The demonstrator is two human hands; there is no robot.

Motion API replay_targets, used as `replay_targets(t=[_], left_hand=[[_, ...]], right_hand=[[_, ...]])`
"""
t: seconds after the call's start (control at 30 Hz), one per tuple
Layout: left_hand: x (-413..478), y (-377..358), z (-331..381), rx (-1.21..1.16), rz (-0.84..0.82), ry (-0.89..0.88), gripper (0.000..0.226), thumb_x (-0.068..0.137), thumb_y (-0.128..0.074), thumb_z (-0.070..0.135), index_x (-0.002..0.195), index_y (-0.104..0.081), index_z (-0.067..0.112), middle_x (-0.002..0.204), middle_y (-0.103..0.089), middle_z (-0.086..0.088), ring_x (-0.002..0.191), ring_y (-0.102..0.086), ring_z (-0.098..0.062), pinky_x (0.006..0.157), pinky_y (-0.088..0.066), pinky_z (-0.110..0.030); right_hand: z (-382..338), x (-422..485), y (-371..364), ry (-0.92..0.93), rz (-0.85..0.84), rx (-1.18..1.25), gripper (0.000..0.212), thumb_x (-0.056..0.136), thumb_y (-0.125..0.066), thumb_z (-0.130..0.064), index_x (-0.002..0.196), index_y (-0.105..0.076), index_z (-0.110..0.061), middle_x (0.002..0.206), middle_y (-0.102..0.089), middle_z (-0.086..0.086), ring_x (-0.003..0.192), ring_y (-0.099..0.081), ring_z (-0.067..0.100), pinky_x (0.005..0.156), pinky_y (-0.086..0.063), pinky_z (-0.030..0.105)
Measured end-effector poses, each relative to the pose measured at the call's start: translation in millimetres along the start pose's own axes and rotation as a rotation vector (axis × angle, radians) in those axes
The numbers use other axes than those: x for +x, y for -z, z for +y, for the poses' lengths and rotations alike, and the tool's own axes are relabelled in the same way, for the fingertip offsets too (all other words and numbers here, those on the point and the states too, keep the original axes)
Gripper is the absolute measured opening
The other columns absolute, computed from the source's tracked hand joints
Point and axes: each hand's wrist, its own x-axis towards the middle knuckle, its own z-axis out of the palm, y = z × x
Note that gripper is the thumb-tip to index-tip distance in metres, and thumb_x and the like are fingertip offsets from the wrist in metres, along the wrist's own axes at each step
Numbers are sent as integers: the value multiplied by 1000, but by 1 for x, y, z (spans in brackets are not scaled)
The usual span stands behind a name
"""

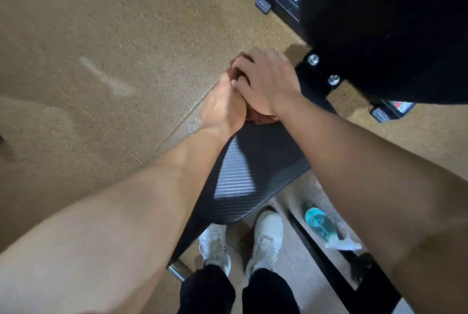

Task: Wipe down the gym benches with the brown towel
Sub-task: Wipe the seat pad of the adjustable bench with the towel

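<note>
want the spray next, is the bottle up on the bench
No, the bottle lies on the floor, lower than the bench pad and to its right.

the brown towel [258,119] lies bunched at the far end of the black bench pad [253,169], mostly covered; the weave-textured pad lies flat.

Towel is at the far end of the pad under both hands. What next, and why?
Probably drag the towel back toward you along the pad: left hand and right hand hold it at the far end; the near stretch lies bare.
</note>
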Motion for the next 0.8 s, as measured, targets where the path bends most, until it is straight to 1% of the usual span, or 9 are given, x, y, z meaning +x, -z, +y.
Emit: replay_targets(t=[0.1,0.23,0.33,0.4,0.47,0.53,0.67,0.73,0.8], left_hand=[[25,-6,24,60,-9,-167,36,102,-28,32,129,-48,24,127,-60,-6,115,-57,-28,84,-37,-33],[42,-16,58,412,-59,-391,34,101,-29,33,126,-50,25,127,-57,-4,116,-54,-31,89,-41,-43],[40,-29,74,641,-114,-598,37,101,-31,34,133,-48,26,134,-54,-2,120,-50,-33,96,-39,-47],[41,-32,73,657,-128,-729,38,101,-34,37,134,-49,29,136,-55,2,125,-47,-32,101,-36,-49],[46,-25,65,595,-142,-792,38,100,-37,39,134,-51,31,139,-54,5,132,-44,-29,104,-38,-47],[51,-13,53,478,-159,-724,39,101,-38,38,138,-49,31,141,-52,4,131,-46,-28,102,-43,-44],[46,7,17,300,-133,-411,39,104,-28,38,137,-44,25,132,-56,-8,117,-56,-31,92,-45,-42],[33,12,0,310,-82,-299,41,105,-22,39,132,-46,19,126,-60,-9,113,-58,-31,90,-44,-41],[20,14,-5,296,-56,-268,42,105,-22,38,135,-44,18,128,-59,-9,115,-57,-31,92,-43,-42]], right_hand=[[23,-13,-4,-209,62,147,43,99,-31,-49,134,-47,-32,136,-49,3,117,-52,32,82,-46,44],[39,-52,-13,-402,125,182,41,103,-29,-45,140,-38,-28,135,-48,13,114,-54,38,82,-49,46],[40,-76,-19,-592,130,232,41,103,-31,-45,138,-39,-24,135,-49,13,113,-54,40,78,-45,43],[36,-83,-19,-699,126,255,40,103,-33,-43,137,-40,-22,137,-49,14,115,-53,42,85,-46,46],[29,-80,-16,-752,113,244,41,103,-34,-39,138,-41,-19,142,-47,14,122,-49,41,94,-44,49],[22,-66,-9,-712,100,239,41,103,-33,-36,139,-42,-17,147,-42,14,128,-44,39,98,-41,50],[4,-19,5,-443,12,245,44,102,-31,-37,140,-43,-19,153,-35,7,136,-35,33,107,-36,49],[-4,-4,7,-293,-44,212,43,101,-35,-43,137,-48,-23,148,-41,3,135,-35,29,110,-33,47],[-1,-7,7,-222,-24,261,40,99,-40,-46,134,-52,-30,143,-46,-2,136,-34,26,112,-29,44]])
